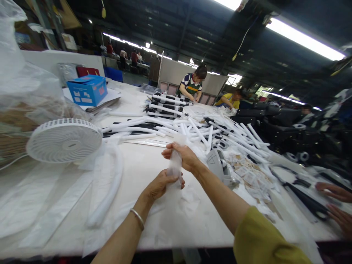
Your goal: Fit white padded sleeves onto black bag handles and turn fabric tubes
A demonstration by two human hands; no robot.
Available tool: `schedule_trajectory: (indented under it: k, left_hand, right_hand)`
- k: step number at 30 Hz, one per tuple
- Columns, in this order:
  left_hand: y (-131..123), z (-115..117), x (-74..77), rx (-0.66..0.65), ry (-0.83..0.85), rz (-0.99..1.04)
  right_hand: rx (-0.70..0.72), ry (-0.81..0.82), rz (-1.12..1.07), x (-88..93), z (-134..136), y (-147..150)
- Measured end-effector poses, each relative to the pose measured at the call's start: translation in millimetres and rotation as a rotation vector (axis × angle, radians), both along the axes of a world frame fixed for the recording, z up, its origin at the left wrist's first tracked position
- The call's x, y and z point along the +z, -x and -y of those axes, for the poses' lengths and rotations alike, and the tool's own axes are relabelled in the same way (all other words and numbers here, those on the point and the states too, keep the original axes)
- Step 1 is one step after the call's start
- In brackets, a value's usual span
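Over the middle of the white table (pixel 132 165), both hands hold a translucent white strip (pixel 175 163). My left hand (pixel 162 183), with a bangle at the wrist, pinches it lower down. Higher and slightly to the right, my right hand (pixel 183 156) grips its upper part, fingers wrapped round behind it. The strip's lower end hangs toward the table's front edge, partly blurred. A curved white foam tube (pixel 110 190) lies on the left. Behind my hands is a heap of white tubes (pixel 192 128) and black rolled pieces (pixel 165 104).
At the left stand a white fan (pixel 66 141), a blue box (pixel 87 90) and a large plastic bag (pixel 33 91). A grey tape dispenser (pixel 218 165) and a pile of small packets (pixel 247 174) lie to the right. Another person's hands (pixel 337 205) are at the right edge.
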State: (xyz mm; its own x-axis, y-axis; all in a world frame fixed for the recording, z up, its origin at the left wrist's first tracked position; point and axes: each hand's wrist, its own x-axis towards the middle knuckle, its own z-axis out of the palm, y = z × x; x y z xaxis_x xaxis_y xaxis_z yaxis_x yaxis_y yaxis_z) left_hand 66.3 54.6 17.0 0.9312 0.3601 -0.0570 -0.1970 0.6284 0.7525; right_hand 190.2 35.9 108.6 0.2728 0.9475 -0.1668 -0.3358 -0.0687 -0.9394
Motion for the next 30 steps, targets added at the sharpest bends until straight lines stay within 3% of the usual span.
schedule_trajectory:
  k: [6, 13, 17, 20, 22, 26, 30]
  left_hand:
    - [5, 3, 0.7, -0.111, -0.033, -0.008]
    - [8, 8, 3.9, -0.173, -0.116, -0.008]
    - [5, 8, 3.5, -0.029, -0.105, -0.088]
    - [3, 4, 1.4, -0.008, -0.117, -0.100]
    - [3, 1, -0.3, -0.034, -0.137, -0.108]
    - [3, -2, -4.8, -0.136, -0.191, -0.107]
    - [6, 0, -7.3, -0.231, -0.240, -0.112]
  right_hand:
    - [-0.086, -0.140, -0.075, 53.8, -20, -37]
    - [-0.054, -0.190, 0.083, 104.0, -3, -73]
    - [-0.018, -0.142, 0.271, 115.9, 10, -80]
    - [-0.060, -0.186, 0.368, 122.5, 22, -81]
    - [-0.071, -0.273, 0.308, 125.9, 30, -81]
    - [-0.085, -0.254, 0.255, 124.9, 40, -91]
    - [-0.294, -0.365, 0.167, 123.9, 47, -112]
